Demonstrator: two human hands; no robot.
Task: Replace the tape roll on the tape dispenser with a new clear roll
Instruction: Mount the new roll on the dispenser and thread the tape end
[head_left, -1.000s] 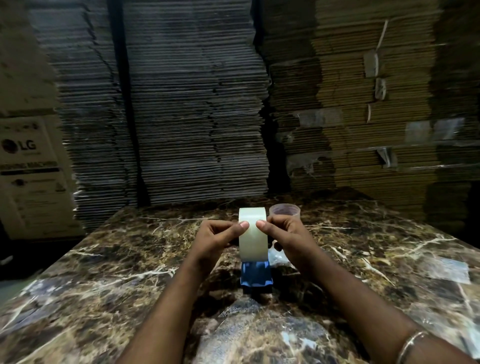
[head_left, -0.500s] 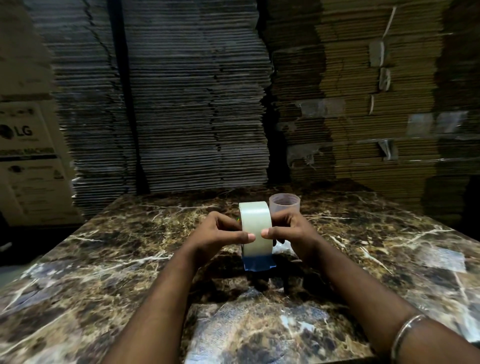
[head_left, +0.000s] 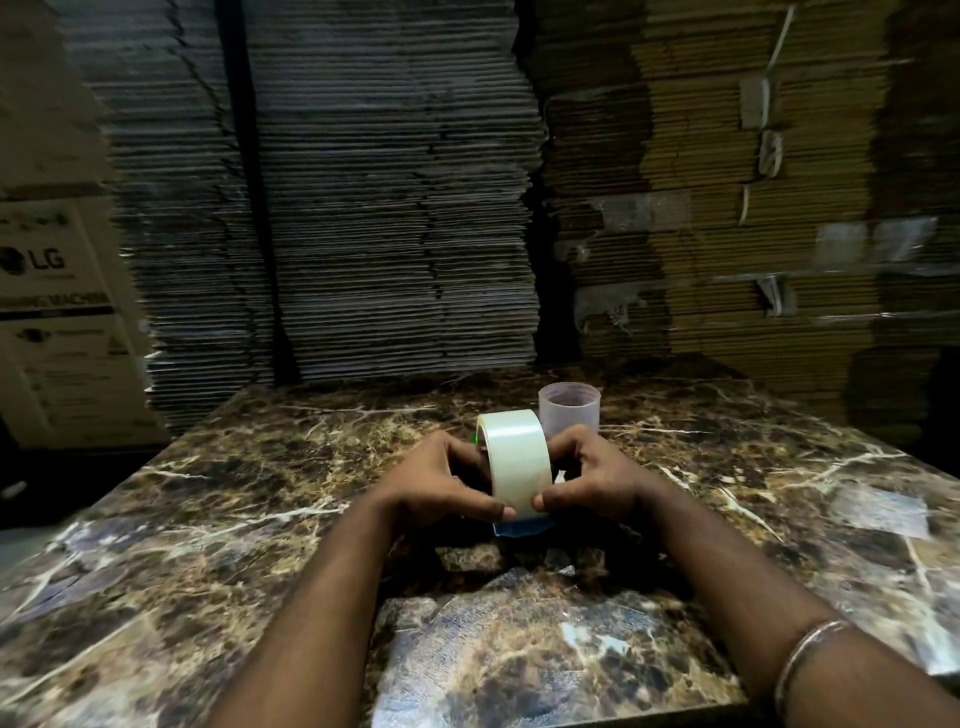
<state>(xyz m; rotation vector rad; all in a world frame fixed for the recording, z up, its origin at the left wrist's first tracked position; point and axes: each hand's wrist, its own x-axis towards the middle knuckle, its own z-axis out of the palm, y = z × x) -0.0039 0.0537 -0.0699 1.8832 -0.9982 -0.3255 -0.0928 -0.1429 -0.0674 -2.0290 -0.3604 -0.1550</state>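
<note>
A pale, clear tape roll (head_left: 514, 457) stands on edge in the middle of the marble table (head_left: 208, 519). Just below it shows a small blue part of the tape dispenser (head_left: 522, 529), mostly hidden by the roll and my hands. My left hand (head_left: 441, 486) grips the roll from the left, thumb pressed low on its front face. My right hand (head_left: 592, 478) grips it from the right, thumb tip meeting the left one near the roll's bottom. A bit of green shows behind the roll at its left edge.
A clear plastic cup (head_left: 569, 413) stands just behind the roll, close to my right hand. Tall stacks of flattened cardboard (head_left: 395, 208) rise beyond the table's far edge. A printed carton (head_left: 57, 322) stands at the left. Patches of tape film (head_left: 878, 512) lie on the tabletop.
Both thumbs slid down the roll's front face from its top to its bottom. The roll turned slightly, so its left rim faces me. Less of the blue dispenser shows.
</note>
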